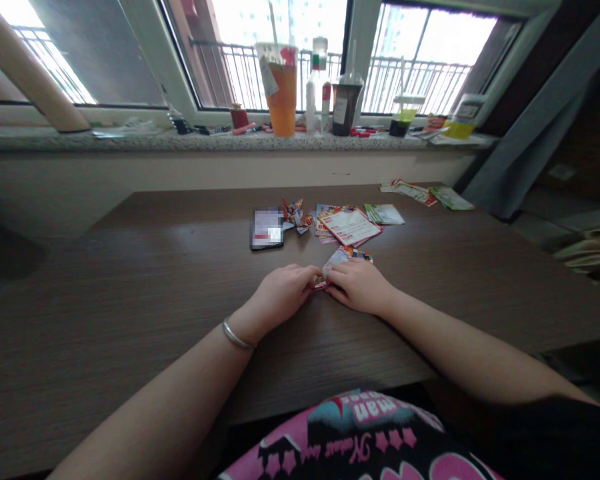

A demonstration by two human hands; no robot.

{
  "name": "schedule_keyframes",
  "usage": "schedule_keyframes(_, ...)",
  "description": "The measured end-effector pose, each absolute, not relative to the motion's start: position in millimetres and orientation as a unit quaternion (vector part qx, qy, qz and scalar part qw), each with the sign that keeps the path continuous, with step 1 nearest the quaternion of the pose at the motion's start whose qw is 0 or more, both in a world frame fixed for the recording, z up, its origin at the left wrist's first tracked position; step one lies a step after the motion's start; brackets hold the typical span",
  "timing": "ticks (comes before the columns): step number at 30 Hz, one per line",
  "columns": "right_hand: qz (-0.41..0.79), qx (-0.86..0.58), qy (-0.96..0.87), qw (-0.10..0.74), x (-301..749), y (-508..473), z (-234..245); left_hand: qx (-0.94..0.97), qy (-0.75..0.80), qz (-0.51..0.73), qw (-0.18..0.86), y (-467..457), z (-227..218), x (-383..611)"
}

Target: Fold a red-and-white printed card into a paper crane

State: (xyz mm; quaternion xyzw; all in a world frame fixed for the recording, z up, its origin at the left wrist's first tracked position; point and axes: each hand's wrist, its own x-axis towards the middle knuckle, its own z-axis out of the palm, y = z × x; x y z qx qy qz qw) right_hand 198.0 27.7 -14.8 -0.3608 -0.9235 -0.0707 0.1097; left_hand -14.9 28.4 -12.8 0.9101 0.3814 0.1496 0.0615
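Note:
A small sheet of colourful printed paper (349,253) lies on the brown wooden table, partly covered by my fingers. My left hand (284,293), with a silver bangle at the wrist, pinches its left end, where a fold shows. Over the middle of the sheet, my right hand (363,283) curls and grips it with fingertips close to the left ones. The part under the fingers is hidden. Just behind sits a stack of printed leaflets (353,227), and to its left are several folded paper pieces (297,215) in similar colours.
A phone (267,229) with a blurred screen lies left of the folded pieces. Green-white leaflets (385,214) and further papers (413,191) are at the back right. On the stone windowsill (190,141) stand an orange drink cup (281,93), a dark drink cup (346,107) and bottles.

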Motion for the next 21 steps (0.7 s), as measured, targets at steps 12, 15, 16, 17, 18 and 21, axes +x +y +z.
schedule_keyframes(12, 0.041, -0.421, -0.888, 0.178, 197, 39, -22, 0.906, 0.416, 0.077, -0.007, 22, -5, -15)
schedule_keyframes(15, 0.076, -0.439, -0.876, 0.182, 198, 45, -28, 0.903, 0.422, 0.081, 0.0, 18, -2, -16)
schedule_keyframes(16, 0.083, -0.44, -0.875, 0.185, 198, 47, -29, 0.908, 0.412, 0.075, 0.001, 18, -1, -17)
schedule_keyframes(17, 0.089, -0.441, -0.873, 0.187, 198, 49, -30, 0.915, 0.398, 0.067, 0.003, 18, 0, -19)
schedule_keyframes(18, 0.095, -0.441, -0.872, 0.189, 199, 50, -31, 0.923, 0.381, 0.057, 0.006, 19, 1, -20)
schedule_keyframes(21, 0.114, -0.445, -0.87, 0.18, 200, 53, -30, 0.94, 0.339, 0.039, 0.009, 19, 4, -25)
